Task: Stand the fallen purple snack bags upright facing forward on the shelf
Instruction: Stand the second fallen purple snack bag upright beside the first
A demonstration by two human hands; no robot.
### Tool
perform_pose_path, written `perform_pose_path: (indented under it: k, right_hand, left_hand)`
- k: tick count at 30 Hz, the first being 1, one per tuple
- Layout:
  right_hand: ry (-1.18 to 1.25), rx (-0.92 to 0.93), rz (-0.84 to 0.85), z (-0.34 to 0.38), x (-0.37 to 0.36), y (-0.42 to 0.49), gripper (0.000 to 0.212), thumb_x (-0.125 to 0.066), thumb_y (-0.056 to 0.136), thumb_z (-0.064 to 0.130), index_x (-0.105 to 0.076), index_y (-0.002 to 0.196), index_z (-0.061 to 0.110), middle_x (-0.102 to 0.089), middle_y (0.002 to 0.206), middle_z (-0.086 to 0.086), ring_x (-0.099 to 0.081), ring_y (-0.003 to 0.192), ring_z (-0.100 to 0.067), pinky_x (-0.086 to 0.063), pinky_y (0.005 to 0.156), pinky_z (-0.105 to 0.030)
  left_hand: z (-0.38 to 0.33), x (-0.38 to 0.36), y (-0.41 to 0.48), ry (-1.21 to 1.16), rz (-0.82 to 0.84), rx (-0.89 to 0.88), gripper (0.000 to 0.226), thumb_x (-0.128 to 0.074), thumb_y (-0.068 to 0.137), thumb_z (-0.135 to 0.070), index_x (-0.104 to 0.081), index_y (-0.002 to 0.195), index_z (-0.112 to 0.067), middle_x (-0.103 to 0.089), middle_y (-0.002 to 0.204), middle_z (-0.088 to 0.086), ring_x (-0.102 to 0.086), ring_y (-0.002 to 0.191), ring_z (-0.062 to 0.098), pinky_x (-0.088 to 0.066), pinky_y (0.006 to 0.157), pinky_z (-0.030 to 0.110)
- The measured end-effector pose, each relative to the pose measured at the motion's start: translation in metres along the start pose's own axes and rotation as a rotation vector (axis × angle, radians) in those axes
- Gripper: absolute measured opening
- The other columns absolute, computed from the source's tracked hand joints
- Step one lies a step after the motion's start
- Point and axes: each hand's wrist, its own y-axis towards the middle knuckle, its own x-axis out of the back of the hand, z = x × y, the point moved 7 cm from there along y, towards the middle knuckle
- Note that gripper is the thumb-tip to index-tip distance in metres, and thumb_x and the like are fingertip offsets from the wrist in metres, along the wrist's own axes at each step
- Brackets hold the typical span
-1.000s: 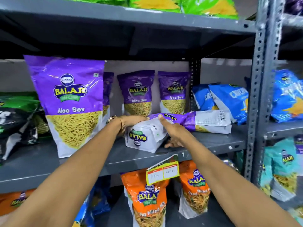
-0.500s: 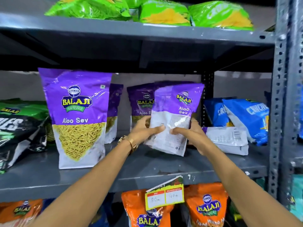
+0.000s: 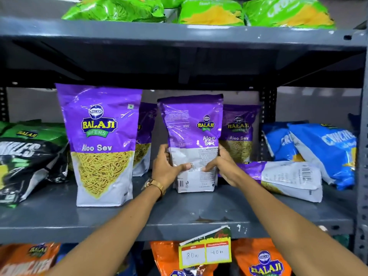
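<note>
Two bare forearms, no sleeves showing anywhere along their visible length, run up from the bottom edge of the head view. The left hand (image 3: 166, 167) has a gold-coloured wristwatch (image 3: 154, 185) just below it at the wrist, with a flat metal band and a small case turned to the outer side. The right hand (image 3: 223, 166) wears a thin, pale ring (image 3: 222, 148) on one finger at its upper edge; which finger cannot be told. The right wrist, just below that hand, is unadorned. Fingernails on both thumbs look short and unpainted. No gloves on either hand.
</note>
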Motion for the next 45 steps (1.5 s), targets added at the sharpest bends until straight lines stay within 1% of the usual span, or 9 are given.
perform_pose_path:
  k: [7,13,18,23,27,31,35,38,45]
  right_hand:
    - [0.025,0.081,-0.066,-0.009,0.003,-0.003,0.042,-0.064,0.07,-0.003,-0.055,0.107,0.015,-0.069,0.096,-0.001,-0.065,0.082,-0.011,-0.052,0.067,-0.016]
    - [-0.049,0.089,-0.328,-0.011,0.023,-0.011,0.058,-0.044,0.075,0.071,-0.071,0.086,0.02,-0.075,0.093,-0.004,-0.067,0.083,-0.02,-0.05,0.077,-0.039]
    - [-0.195,0.298,-0.285,0.007,0.019,-0.022,0.019,-0.059,0.079,0.032,-0.073,0.079,0.019,-0.062,0.065,-0.003,-0.052,0.056,-0.013,-0.044,0.051,-0.027]
    - [-0.374,0.503,-0.297,0.023,0.012,-0.029,0.025,-0.07,0.074,0.018,-0.076,0.097,0.008,-0.054,0.068,0.009,-0.051,0.059,0.0,-0.039,0.06,-0.014]
    - [-0.28,0.402,-0.315,0.009,0.017,-0.014,0.017,-0.068,0.076,0.022,-0.075,0.091,0.017,-0.067,0.094,-0.009,-0.065,0.084,-0.01,-0.049,0.078,-0.017]
    - [0.009,0.007,-0.251,-0.034,0.023,0.009,0.054,-0.066,0.07,0.042,-0.057,0.119,0.022,-0.063,0.126,-0.004,-0.059,0.115,-0.018,-0.044,0.103,-0.037]
    - [0.094,-0.078,-0.128,-0.043,0.008,0.013,0.012,-0.054,0.091,0.026,-0.064,0.094,0.021,-0.068,0.099,0.007,-0.06,0.098,-0.012,-0.042,0.092,-0.028]
    - [0.099,-0.067,-0.168,-0.039,0.013,0.011,0.014,-0.052,0.092,0.016,-0.061,0.083,0.021,-0.067,0.086,0.004,-0.061,0.08,-0.011,-0.046,0.071,-0.022]
    - [-0.295,0.043,-0.279,-0.039,0.026,0.012,0.031,-0.049,0.084,-0.009,-0.063,0.11,0.001,-0.069,0.096,-0.011,-0.061,0.093,-0.023,-0.053,0.08,-0.036]
  left_hand:
    - [-0.009,0.007,-0.008,0.307,-0.177,-0.15,0.07,-0.086,0.05,-0.042,-0.044,0.098,-0.013,-0.048,0.086,-0.004,-0.049,0.075,0.018,-0.046,0.07,0.034]
    - [-0.01,-0.01,-0.014,0.324,0.007,-0.215,0.026,-0.063,0.077,-0.039,-0.051,0.077,-0.016,-0.062,0.078,0.004,-0.05,0.06,0.006,-0.052,0.071,0.036]
    - [-0.014,-0.02,-0.027,0.169,0.131,-0.019,0.071,-0.057,0.056,-0.075,-0.048,0.1,-0.02,-0.064,0.093,-0.003,-0.059,0.081,0.014,-0.05,0.078,0.032]
    - [0.0,-0.023,-0.021,0.052,0.165,0.125,0.094,-0.087,0.043,-0.05,-0.038,0.116,-0.02,-0.061,0.107,-0.014,-0.06,0.098,0.003,-0.051,0.085,0.022]
    - [0.007,-0.021,-0.017,-0.117,0.159,0.188,0.086,-0.09,0.051,-0.022,-0.037,0.118,-0.01,-0.062,0.108,-0.007,-0.062,0.093,0.002,-0.052,0.079,0.019]
    - [0.018,-0.024,-0.009,-0.398,0.265,0.227,0.076,-0.084,0.046,-0.01,-0.056,0.117,-0.008,-0.07,0.116,0.01,-0.068,0.105,0.024,-0.055,0.089,0.033]
    - [0.028,-0.028,-0.002,-0.488,0.336,0.286,0.055,-0.069,0.067,0.009,-0.057,0.117,-0.01,-0.074,0.103,0.004,-0.069,0.096,0.021,-0.058,0.082,0.028]
    - [0.036,-0.021,0.002,-0.328,0.268,0.241,0.05,-0.067,0.079,-0.002,-0.048,0.125,-0.006,-0.063,0.121,0.013,-0.06,0.111,0.027,-0.049,0.099,0.036]
    - [0.033,-0.01,0.007,-0.065,0.147,0.089,0.038,-0.065,0.082,-0.006,-0.055,0.118,0.0,-0.063,0.092,0.002,-0.061,0.067,-0.009,-0.047,0.064,0.001]
